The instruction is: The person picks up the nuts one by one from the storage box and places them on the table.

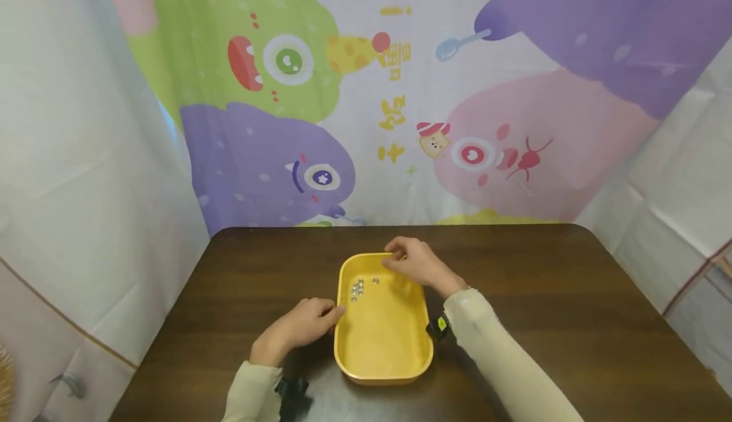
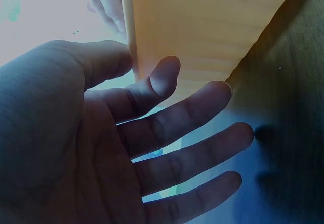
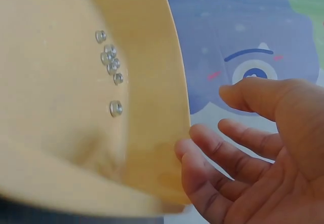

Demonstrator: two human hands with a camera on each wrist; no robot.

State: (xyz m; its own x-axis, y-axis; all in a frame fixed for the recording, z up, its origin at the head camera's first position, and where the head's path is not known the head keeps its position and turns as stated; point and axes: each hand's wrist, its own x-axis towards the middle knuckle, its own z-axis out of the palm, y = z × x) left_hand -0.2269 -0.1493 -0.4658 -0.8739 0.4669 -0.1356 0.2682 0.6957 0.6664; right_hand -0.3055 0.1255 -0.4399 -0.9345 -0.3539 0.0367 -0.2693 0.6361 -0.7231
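Yellow rectangular plastic tray (image 1: 383, 339) rests on the dark brown table (image 1: 515, 282), silvery round pieces (image 1: 359, 286) already inside, most clustered and one apart, while my left hand (image 1: 302, 325), fingers spread, touches its left side and my right hand (image 1: 422, 266), loosely bent, pinches nothing by its far end.

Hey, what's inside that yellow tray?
Several small shiny pieces lie near the far left corner of the yellow tray. In the head view, the right hand hides part of the far right corner.
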